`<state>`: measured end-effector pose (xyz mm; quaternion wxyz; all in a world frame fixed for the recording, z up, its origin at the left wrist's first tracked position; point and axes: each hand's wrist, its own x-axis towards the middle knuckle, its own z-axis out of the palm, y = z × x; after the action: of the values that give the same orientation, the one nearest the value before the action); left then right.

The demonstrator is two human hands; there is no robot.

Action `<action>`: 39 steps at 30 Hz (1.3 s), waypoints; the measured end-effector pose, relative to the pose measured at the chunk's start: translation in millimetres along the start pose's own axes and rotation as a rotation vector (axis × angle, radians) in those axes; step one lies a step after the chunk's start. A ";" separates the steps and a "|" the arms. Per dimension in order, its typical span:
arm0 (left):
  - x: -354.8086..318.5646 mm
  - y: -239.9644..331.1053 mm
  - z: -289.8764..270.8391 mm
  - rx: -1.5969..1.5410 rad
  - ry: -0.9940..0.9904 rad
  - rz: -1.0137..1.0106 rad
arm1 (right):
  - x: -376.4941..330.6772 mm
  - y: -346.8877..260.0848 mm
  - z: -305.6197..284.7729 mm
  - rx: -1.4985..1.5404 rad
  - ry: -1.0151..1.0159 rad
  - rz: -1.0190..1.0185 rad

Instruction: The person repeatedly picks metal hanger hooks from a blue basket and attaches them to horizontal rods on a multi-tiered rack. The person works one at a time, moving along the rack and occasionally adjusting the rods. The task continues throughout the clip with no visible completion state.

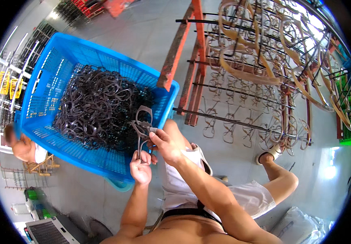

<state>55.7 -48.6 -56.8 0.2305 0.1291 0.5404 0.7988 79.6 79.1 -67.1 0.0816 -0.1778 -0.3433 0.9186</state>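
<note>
My left hand (141,167) has its fingers closed round the lower part of some dark brown eyeglass frames (144,109). My right hand (165,145) pinches the same bunch from the right side. Whether the bunch is one frame or several, I cannot tell. Both hands are over the near right part of a blue plastic basket (102,53). Inside it lies a tangled heap of dark eyeglass frames (92,105), just beyond my fingers.
A rusty red rack (175,51) stands to the right, its black rods (232,120) hung with clear and amber eyeglass frames (248,73). Another person (24,148) sits at the far left. A clear plastic bag (301,227) lies at the lower right.
</note>
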 end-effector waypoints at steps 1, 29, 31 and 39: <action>-0.7 -4.5 2.4 0.008 -0.008 0.008 | 1.7 0.4 -5.6 -0.070 0.032 0.001; 5.9 47.0 111.7 -0.503 -0.151 -0.106 | -126.9 -41.2 -70.2 -2.020 0.076 -0.477; 13.6 42.4 112.5 0.106 -0.042 0.360 | -131.5 -56.6 -88.6 -1.697 -0.367 0.088; -25.1 -13.8 107.8 0.903 -0.427 0.342 | -159.5 -130.4 -124.5 -0.833 -0.024 -0.096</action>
<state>129.6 29.6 -27.2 0.1233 0.4616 0.7431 0.4685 278.2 208.6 -25.2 0.0414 -0.1685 -0.6944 0.6984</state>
